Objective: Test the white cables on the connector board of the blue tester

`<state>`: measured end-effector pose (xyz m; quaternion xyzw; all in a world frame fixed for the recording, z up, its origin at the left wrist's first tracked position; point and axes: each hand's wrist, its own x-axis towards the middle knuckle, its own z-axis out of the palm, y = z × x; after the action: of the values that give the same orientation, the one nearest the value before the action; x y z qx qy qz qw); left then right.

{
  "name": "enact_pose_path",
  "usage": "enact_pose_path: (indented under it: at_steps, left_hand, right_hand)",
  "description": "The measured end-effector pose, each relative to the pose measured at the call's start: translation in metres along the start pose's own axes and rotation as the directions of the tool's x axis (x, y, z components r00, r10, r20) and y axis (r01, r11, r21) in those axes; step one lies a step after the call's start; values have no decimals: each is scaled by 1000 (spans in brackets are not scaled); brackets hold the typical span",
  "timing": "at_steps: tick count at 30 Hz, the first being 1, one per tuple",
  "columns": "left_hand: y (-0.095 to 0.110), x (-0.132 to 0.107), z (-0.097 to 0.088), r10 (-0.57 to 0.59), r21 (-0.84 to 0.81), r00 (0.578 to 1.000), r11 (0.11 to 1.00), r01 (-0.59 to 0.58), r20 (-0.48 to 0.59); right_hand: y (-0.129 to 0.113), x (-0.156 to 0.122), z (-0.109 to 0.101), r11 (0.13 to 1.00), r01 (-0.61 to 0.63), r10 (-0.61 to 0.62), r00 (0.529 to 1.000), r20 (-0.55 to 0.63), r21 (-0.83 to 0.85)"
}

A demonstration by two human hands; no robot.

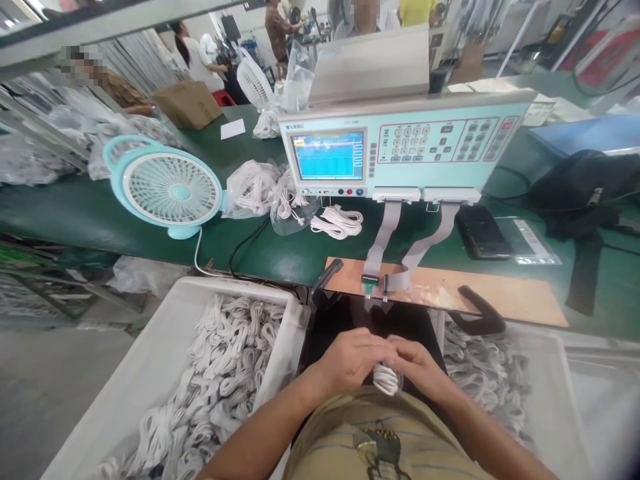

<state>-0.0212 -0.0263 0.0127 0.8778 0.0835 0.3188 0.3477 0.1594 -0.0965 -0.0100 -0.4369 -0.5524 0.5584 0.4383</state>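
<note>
A coiled white cable [386,379] is held close in front of my shirt, its looped end hanging toward me. My left hand [353,357] is closed around it from the left. From the other side my right hand [415,360] grips the same coil, the fingers of both hands meeting over it. The cable's plugs are hidden by my fingers. Just beyond my hands, two small connectors [370,285] on flat grey ribbon cables [383,240] rest on a wooden board [520,297]. The ribbons run up to a light-blue cable tester [425,143] with a lit screen.
At left a white bin [185,290] holds many coiled cables; another bin [555,360] stands at right. On the green table are a turquoise fan [173,187], bagged cables [253,190], a loose coil [337,221] and a black phone [483,232]. A black clamp handle [483,313] juts over the board.
</note>
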Motion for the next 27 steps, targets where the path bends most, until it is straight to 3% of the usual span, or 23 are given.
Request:
enact_pose_path:
  at_steps: [2, 5, 7, 9, 11, 14, 16, 20, 22, 27]
  left_hand:
    - [-6, -1, 1, -5, 121, 993, 992, 19, -116]
    - [-17, 2, 6, -191, 142, 946, 962, 233, -262]
    - [-24, 7, 10, -406, -23, 856, 907, 421, -321]
    - [-31, 12, 16, -623, -311, 723, 780, 544, -298]
    - [-36, 17, 21, -765, -591, 607, 597, 543, -214]
    - [-40, 23, 26, -848, -826, 518, 369, 426, -111]
    - [-40, 24, 27, -856, -890, 514, 280, 360, -61]
    - [-40, 22, 23, -826, -928, 564, 210, 309, 1]
    - [-41, 21, 22, -819, -917, 574, 232, 324, -5]
    - [-43, 20, 23, -809, -814, 581, 394, 427, -87]
  right_hand:
    - [4, 7, -3, 999, 22, -30, 987, -157, -49]
    - [9, 22, -7, 993, 3, -47, 924, -379, -115]
    - [10, 33, -8, 994, -29, -21, 889, -458, -102]
    - [10, 42, -7, 997, -55, 21, 877, -479, -56]
    - [8, 48, -6, 998, -65, 53, 871, -489, -8]
    - [7, 52, -3, 996, -65, 90, 855, -511, 68]
    - [6, 53, -2, 990, -68, 121, 850, -513, 122]
    - [3, 52, -1, 980, -79, 159, 861, -483, 182]
    - [2, 51, -1, 980, -80, 158, 870, -467, 183]
    - [1, 52, -1, 984, -63, 138, 856, -498, 164]
